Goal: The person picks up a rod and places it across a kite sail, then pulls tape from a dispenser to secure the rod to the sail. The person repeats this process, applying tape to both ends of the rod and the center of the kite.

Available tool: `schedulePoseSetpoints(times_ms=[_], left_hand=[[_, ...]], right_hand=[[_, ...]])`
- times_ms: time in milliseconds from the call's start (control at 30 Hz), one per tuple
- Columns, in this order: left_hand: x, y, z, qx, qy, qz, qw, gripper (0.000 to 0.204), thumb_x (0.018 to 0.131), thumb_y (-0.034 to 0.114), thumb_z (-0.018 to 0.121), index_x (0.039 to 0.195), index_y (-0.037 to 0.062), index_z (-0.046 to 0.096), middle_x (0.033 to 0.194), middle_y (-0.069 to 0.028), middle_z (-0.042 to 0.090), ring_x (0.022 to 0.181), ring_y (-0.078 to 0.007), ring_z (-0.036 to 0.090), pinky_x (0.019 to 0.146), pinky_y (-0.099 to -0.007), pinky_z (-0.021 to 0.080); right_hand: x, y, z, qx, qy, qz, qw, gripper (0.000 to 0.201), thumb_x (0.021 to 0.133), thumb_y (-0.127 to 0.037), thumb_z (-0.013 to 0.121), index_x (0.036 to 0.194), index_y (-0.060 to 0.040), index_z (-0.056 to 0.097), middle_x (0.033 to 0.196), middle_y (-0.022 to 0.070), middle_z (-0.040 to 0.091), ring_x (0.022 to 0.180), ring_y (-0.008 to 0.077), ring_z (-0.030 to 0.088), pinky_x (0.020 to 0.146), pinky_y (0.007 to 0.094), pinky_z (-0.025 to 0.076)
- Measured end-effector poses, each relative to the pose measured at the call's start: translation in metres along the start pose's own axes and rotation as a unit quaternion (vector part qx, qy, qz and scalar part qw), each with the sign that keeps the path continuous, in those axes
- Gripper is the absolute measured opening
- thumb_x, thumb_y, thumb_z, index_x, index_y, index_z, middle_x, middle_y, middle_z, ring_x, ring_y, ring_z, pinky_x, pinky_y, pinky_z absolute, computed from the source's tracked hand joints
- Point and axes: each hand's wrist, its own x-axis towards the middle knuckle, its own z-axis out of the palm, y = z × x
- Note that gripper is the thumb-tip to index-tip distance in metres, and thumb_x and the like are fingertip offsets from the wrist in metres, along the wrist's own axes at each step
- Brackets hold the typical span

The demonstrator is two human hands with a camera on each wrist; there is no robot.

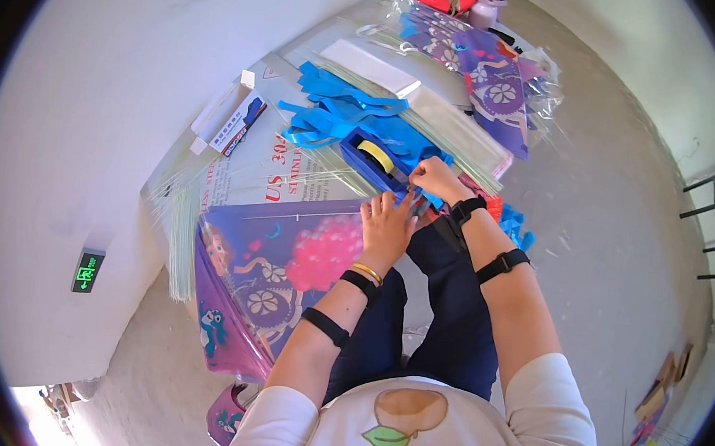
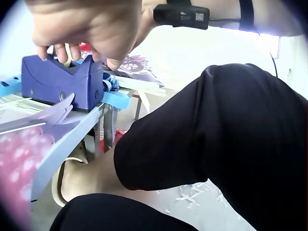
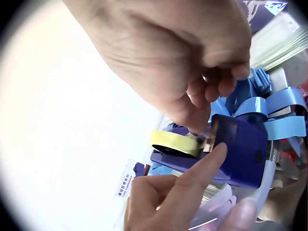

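A blue tape dispenser [image 1: 352,158] with a yellowish tape roll [image 1: 376,155] stands at the table's near edge. My right hand [image 1: 435,179] is at its cutter end, fingers curled; in the right wrist view, thumb and fingertip pinch the tape [image 3: 201,139] beside the cutter. On the dispenser body [image 3: 243,156] lies the straight index finger of my left hand [image 3: 180,195]. Beneath the left hand spreads a purple printed plastic sheet [image 1: 322,249] with a pink balloon-like cluster and cartoon figures, hanging over the table edge.
Blue ribbon strips [image 1: 345,106] lie behind the dispenser, beside bundles of pale thin sticks [image 1: 183,244] and white sleeves [image 1: 456,122]. A tape dispenser box [image 1: 230,121] stands at the left. More printed purple bags [image 1: 495,88] and a pink bottle [image 1: 486,12] are at the far end.
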Motion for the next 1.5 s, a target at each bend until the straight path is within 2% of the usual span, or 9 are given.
schedulePoseSetpoints(times_ms=[267, 600, 967, 1167, 1267, 1367, 1400, 1467, 1500], left_hand=[[-0.001, 0.002, -0.003, 0.065, -0.025, -0.011, 0.998, 0.06, 0.091, 0.037, 0.071, 0.148, 0.0273, 0.053, 0.117, -0.0071, 0.053, 0.112, -0.0274, 0.051, 0.093, -0.0465, 0.037], [0.0, -0.004, 0.001, 0.052, 0.003, 0.033, 0.998, 0.056, 0.086, 0.029, 0.073, 0.141, 0.0203, 0.06, 0.137, -0.0106, 0.051, 0.127, -0.0321, 0.047, 0.101, -0.0495, 0.037], [0.014, 0.008, -0.004, 0.032, -0.066, 0.116, 0.99, 0.045, 0.086, 0.029, 0.071, 0.125, 0.0079, 0.066, 0.16, -0.0073, 0.041, 0.135, -0.0322, 0.044, 0.107, -0.0487, 0.037], [0.006, 0.026, -0.005, -0.06, -0.055, 0.04, 0.996, 0.035, 0.085, 0.027, 0.073, 0.113, 0.0073, 0.068, 0.156, -0.0089, 0.046, 0.133, -0.0355, 0.045, 0.108, -0.0497, 0.037], [-0.005, 0.034, 0.019, -0.174, 0.072, -0.009, 0.982, 0.032, 0.089, 0.03, 0.074, 0.109, 0.0059, 0.068, 0.142, -0.0061, 0.059, 0.126, -0.0288, 0.052, 0.106, -0.0476, 0.038], [0.002, 0.03, 0.059, -0.633, -0.081, -0.404, 0.656, 0.037, 0.095, 0.048, 0.072, 0.113, 0.0157, 0.071, 0.096, 0.0077, 0.067, 0.082, -0.0074, 0.059, 0.082, -0.0357, 0.042], [0.012, 0.031, 0.056, -0.634, -0.083, -0.404, 0.654, 0.037, 0.095, 0.048, 0.072, 0.113, 0.0157, 0.071, 0.096, 0.0077, 0.067, 0.082, -0.0074, 0.059, 0.082, -0.0357, 0.042], [0.03, 0.032, 0.054, -0.71, -0.065, -0.518, 0.473, 0.04, 0.091, 0.053, 0.075, 0.112, 0.0191, 0.072, 0.091, 0.0096, 0.064, 0.077, -0.0062, 0.054, 0.073, -0.0332, 0.037], [0.038, 0.032, 0.06, -0.711, -0.041, -0.528, 0.463, 0.032, 0.092, 0.049, 0.076, 0.109, 0.0226, 0.072, 0.088, 0.0102, 0.06, 0.078, -0.0063, 0.047, 0.069, -0.0321, 0.035]], right_hand=[[-0.088, -0.008, -0.063, 0.011, -0.052, -0.025, 0.998, 0.028, 0.086, -0.025, 0.066, 0.078, 0.0022, 0.071, 0.06, 0.0116, 0.061, 0.055, 0.0165, 0.057, 0.054, 0.0332, 0.045], [-0.359, 0.057, -0.178, 0.125, -0.001, 0.139, 0.982, 0.012, 0.087, -0.013, 0.073, 0.084, -0.0019, 0.069, 0.081, 0.002, 0.066, 0.079, 0.0113, 0.06, 0.073, 0.0293, 0.05], [-0.367, 0.072, -0.176, 0.115, 0.027, 0.167, 0.979, 0.014, 0.087, -0.014, 0.073, 0.093, -0.0004, 0.073, 0.085, 0.0023, 0.068, 0.082, 0.012, 0.062, 0.08, 0.0282, 0.05], [-0.369, 0.068, -0.172, 0.134, 0.04, 0.172, 0.975, 0.014, 0.088, -0.014, 0.074, 0.092, -0.0011, 0.072, 0.086, 0.0012, 0.065, 0.083, 0.0113, 0.06, 0.079, 0.0273, 0.049], [-0.371, 0.063, -0.17, 0.144, 0.046, 0.168, 0.974, 0.013, 0.088, -0.014, 0.074, 0.091, -0.0013, 0.072, 0.086, 0.0006, 0.063, 0.082, 0.0109, 0.059, 0.079, 0.0268, 0.049], [-0.373, 0.062, -0.168, 0.156, 0.049, 0.162, 0.973, 0.012, 0.088, -0.013, 0.073, 0.09, -0.0013, 0.071, 0.087, 0.0001, 0.06, 0.081, 0.0107, 0.058, 0.078, 0.0265, 0.048], [-0.373, 0.055, -0.169, 0.15, 0.059, 0.156, 0.974, 0.011, 0.088, -0.013, 0.073, 0.089, -0.0012, 0.071, 0.088, 0.0002, 0.059, 0.081, 0.0109, 0.058, 0.078, 0.0265, 0.048], [-0.374, 0.04, -0.169, 0.142, 0.071, 0.153, 0.975, 0.011, 0.089, -0.012, 0.073, 0.089, -0.0012, 0.071, 0.089, 0.0003, 0.057, 0.081, 0.0111, 0.058, 0.078, 0.0264, 0.048], [-0.376, 0.033, -0.169, 0.129, 0.078, 0.152, 0.977, 0.01, 0.088, -0.012, 0.073, 0.088, -0.0013, 0.071, 0.09, 0.0008, 0.057, 0.08, 0.0114, 0.057, 0.076, 0.0266, 0.048]])
